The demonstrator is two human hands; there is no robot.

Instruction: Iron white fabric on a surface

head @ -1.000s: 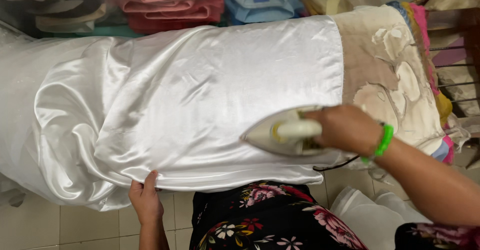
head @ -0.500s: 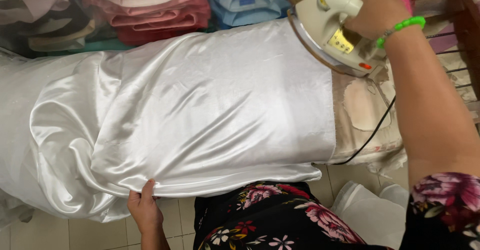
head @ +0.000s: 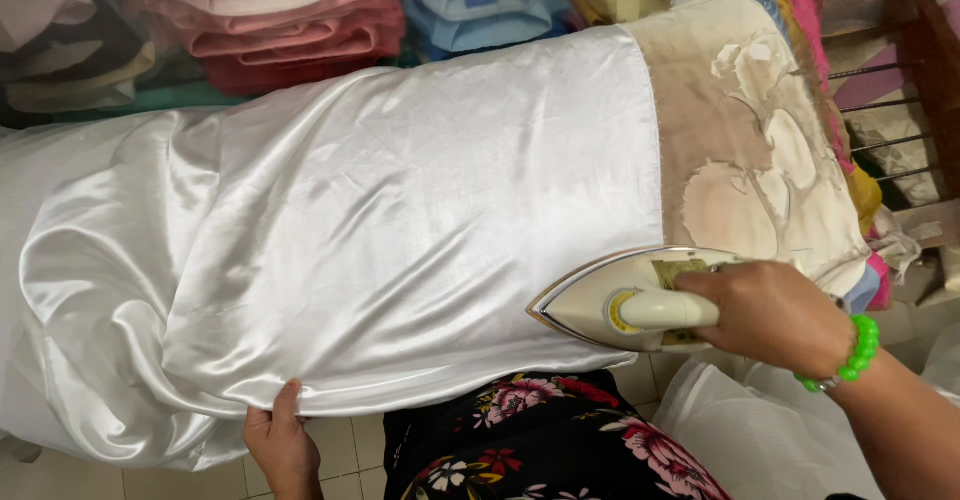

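Observation:
A shiny white satin cloth [head: 400, 220] lies spread over a padded ironing board [head: 740, 150] with a beige, scorched cover. My right hand [head: 775, 315], with a green bead bracelet on the wrist, grips the handle of a cream electric iron [head: 625, 300]. The iron rests flat at the cloth's near right corner, tip pointing left. My left hand [head: 280, 440] pinches the cloth's near hem at the lower left, where the fabric bunches in folds.
Stacks of folded shirts, pink [head: 270, 20] and blue [head: 480, 0], line the far side. A wooden chair frame [head: 915, 90] stands at the right. White fabric [head: 760, 430] lies on the tiled floor below my right arm. My floral garment [head: 540, 450] fills the bottom centre.
The iron was lifted up to the board's far right end, then came back down onto the cloth's near right corner. My left hand stayed on the hem.

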